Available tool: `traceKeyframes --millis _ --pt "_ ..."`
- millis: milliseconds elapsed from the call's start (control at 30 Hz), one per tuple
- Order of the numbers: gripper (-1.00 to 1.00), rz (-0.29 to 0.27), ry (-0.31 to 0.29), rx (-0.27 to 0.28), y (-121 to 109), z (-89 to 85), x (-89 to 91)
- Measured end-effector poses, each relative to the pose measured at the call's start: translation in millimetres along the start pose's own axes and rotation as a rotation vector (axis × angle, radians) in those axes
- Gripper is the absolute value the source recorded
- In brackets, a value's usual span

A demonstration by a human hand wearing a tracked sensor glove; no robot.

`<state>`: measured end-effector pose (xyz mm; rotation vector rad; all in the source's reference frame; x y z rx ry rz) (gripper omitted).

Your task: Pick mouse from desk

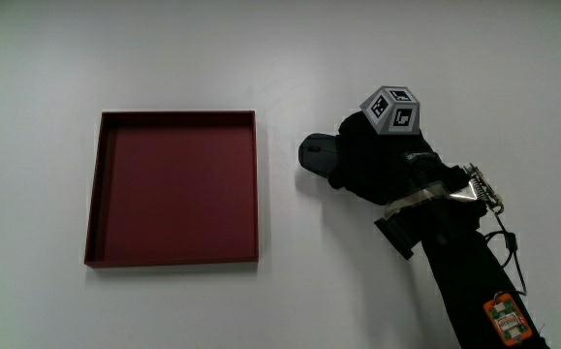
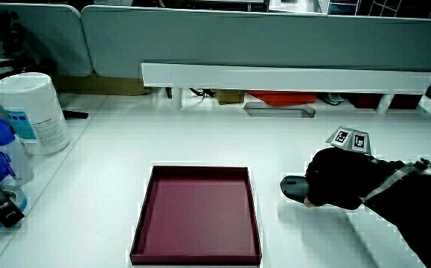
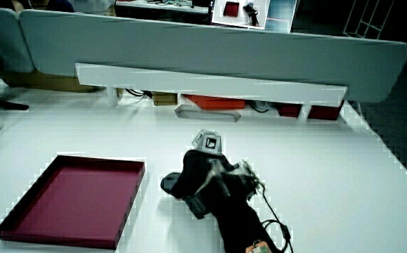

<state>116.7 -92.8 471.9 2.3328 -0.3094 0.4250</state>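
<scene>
On the white desk (image 1: 435,58), the dark mouse (image 1: 316,154) lies just beside the empty red tray (image 1: 94,194), and the gloved hand (image 1: 372,155) lies over it, its grip closed around the mouse.

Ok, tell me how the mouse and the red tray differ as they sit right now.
The mouse is dark and rounded; the tray is dark red, flat and square with low walls. The mouse is far smaller than the tray. The hand lies over the mouse, so only one end of it shows, while the tray sits uncovered with nothing in it. Both rest on the white table, side by side with a gap between them.
</scene>
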Motion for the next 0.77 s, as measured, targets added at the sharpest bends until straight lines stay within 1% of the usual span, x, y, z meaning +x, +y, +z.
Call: traceKeyframes --millis 33,67,100,133,167,233,267,300,333,400,467,500,533,567,600,633,667,767 --pt "1.00 0.009 0.001 -0.007 -1 1.6 -3.2" --pt "1.00 0.025 0.002 -0.001 -4 4.6 -8.0" --pt "1.00 0.028 -0.007 0.013 -7 6.6 -11.7" --pt "1.00 0.047 0.002 0.008 -9 8.6 -15.7" --pt "1.00 0.057 -0.003 0.025 -12 10.9 -19.7" --pt "1.00 0.087 0.012 0.023 -14 12.2 -26.3" --pt "1.00 0.099 0.011 0.031 -15 13.3 -30.9" --pt "1.00 0.112 0.009 0.028 -17 14.4 -36.2" --pt "1.00 0.138 0.027 0.018 -16 14.0 -40.3" --pt "1.00 0.150 0.002 0.028 -16 14.0 -50.1" --pt "1.00 0.169 0.004 0.022 -16 13.8 -58.6" --pt "1.00 0.169 -0.002 0.047 -17 15.5 -63.7" --pt "1.00 0.194 -0.002 0.030 -16 15.0 -67.8" --pt "1.00 0.201 0.006 0.026 -16 15.3 -72.2" --pt "1.00 0.211 -0.004 0.035 -18 17.5 -78.5" --pt "1.00 0.228 0.000 0.042 -19 18.3 -83.9" --pt "1.00 0.235 -0.017 0.047 -19 17.1 -87.6" --pt "1.00 0.260 0.004 0.041 -19 13.1 -98.4"
